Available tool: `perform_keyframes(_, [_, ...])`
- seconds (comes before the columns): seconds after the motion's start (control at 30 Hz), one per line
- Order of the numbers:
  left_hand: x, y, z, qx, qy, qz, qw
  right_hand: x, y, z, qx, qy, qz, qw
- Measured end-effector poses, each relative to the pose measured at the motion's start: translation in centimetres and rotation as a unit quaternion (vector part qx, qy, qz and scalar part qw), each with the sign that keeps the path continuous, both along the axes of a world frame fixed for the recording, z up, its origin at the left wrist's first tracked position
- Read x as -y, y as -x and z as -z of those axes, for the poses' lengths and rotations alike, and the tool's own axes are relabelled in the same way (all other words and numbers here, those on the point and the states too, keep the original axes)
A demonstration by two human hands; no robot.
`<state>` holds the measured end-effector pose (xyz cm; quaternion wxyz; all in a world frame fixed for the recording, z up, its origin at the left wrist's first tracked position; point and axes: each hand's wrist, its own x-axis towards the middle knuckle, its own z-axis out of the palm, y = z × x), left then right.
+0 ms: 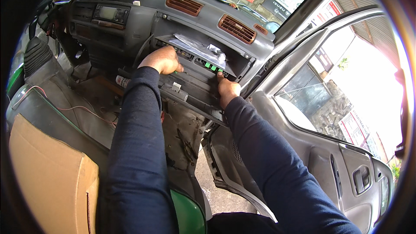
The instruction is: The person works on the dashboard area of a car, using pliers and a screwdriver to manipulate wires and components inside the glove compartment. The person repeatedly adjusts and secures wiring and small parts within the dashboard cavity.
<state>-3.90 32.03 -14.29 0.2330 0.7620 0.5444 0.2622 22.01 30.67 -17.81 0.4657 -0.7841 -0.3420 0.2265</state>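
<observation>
My left hand [162,60] reaches into the open glove box, its fingers bent down against the left part of a dark fuse panel [185,55]. A speck of green shows below those fingers; what they hold, if anything, is hidden. Several bright green fuses [211,66] sit in a row at the panel's right. Just below that row is my right hand [228,89], its thumb pointing up at the panel's lower right end and its other fingers hidden. Between my hands the lowered glove box lid [195,87] slopes toward me, with a pale latch piece [176,87] near its edge.
Papers and clear plastic [197,47] lie inside the glove box above the fuses. The open vehicle door [312,147] stands at my right. A cardboard piece [52,169] rests on the seat at left. A thin loose wire [82,108] crosses the seats. A radio [112,14] sits in the dashboard.
</observation>
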Motion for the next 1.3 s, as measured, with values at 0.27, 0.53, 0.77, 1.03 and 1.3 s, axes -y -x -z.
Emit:
perform_keyframes(0.27, [1.1,-0.1,-0.8,0.001,-0.007,0.024,1.000,0.3,0.7,-0.6,-0.093,-0.001,-0.004,0.996])
perform_keyframes(0.53, [1.1,-0.6,-0.6,0.008,-0.003,0.030,1.000,-0.1,0.7,-0.6,-0.119,0.012,0.025,0.992])
perform_keyframes(0.77, [0.5,0.2,-0.4,0.022,-0.025,0.007,0.999,0.8,0.0,0.2,-0.092,-0.067,0.009,0.993])
perform_keyframes(1.03, [-0.8,-0.3,0.2,0.034,0.002,0.028,0.999,2.4,-0.2,3.0,0.304,-0.176,-0.130,0.927])
perform_keyframes(1.3, [-0.4,-0.1,-0.1,0.020,0.001,0.015,1.000,-2.6,-2.2,3.2,0.279,-0.056,-0.224,0.932])
